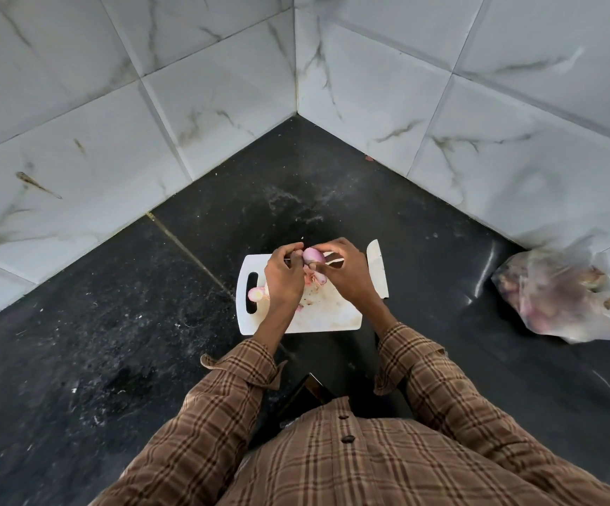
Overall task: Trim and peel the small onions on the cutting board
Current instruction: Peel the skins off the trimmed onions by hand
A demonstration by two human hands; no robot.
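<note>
I hold a small onion (310, 254) up between both my hands, just above the far edge of the white cutting board (332, 315), a little above the centre of the frame. My left hand (284, 277) has its fingers curled in around the onion's left side, the thumb and forefinger pinching it. My right hand (347, 273) comes in from the other side, its fingers bent and closed on the onion's right end; I cannot tell whether something thin is also held there, as the spot is too small to read. The onion shows pale purple and glossy between my fingertips.

On the board below my hands lies a loose heap of pinkish peels (314, 279), and near the handle slot at the board's left end sits another small onion (256, 294), pink and rounded. The board's surface is smeared and speckled with bits of skin. A white knife sheath or blade-shaped piece (377, 266) lies just beside the board's right edge, pointing toward the wall.

The board rests on a dark speckled counter (95, 341) that runs into a corner of white marbled wall tiles (150, 104). At the right edge of the frame, against the wall, a clear plastic bag (558, 294) holds more onions. My brown checked sleeves (423, 363) fill the bottom of the frame.
</note>
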